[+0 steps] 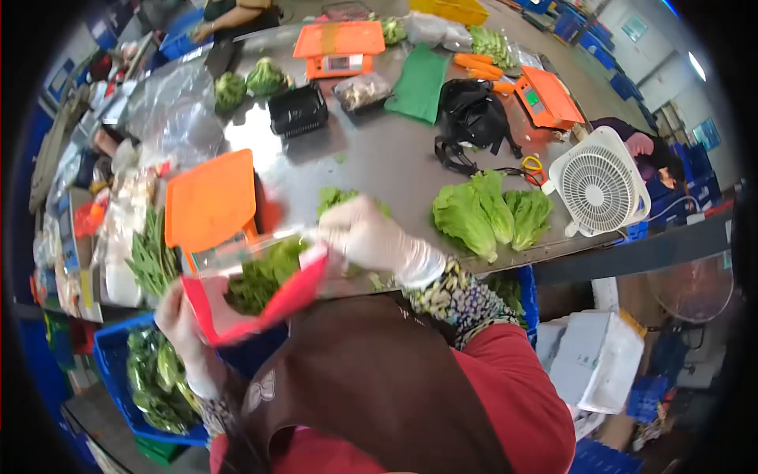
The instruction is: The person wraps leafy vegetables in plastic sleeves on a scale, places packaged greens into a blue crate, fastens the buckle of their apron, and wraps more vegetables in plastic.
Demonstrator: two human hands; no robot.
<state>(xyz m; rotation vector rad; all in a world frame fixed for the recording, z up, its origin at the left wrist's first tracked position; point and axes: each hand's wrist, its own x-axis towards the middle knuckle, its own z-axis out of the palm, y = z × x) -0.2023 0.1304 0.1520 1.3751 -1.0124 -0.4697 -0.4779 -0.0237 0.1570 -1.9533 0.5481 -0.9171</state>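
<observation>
Pink-edged bag (304, 290) holds greens (259, 286); left fingers (169, 306) grip its side; right fingers (335, 224) pinch its rim.

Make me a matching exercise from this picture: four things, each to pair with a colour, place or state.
Things
1. Leafy lettuce
2. Fan
3. Bag with straps
4. Pink-edged bag

Descriptions
A. black, lying beside the green sheet
B. held between the left hand and the right hand, with greens inside
C. light green, lying on the metal table
D. white, with a squarish frame

Right pairs: 1-C, 2-D, 3-A, 4-B
</observation>
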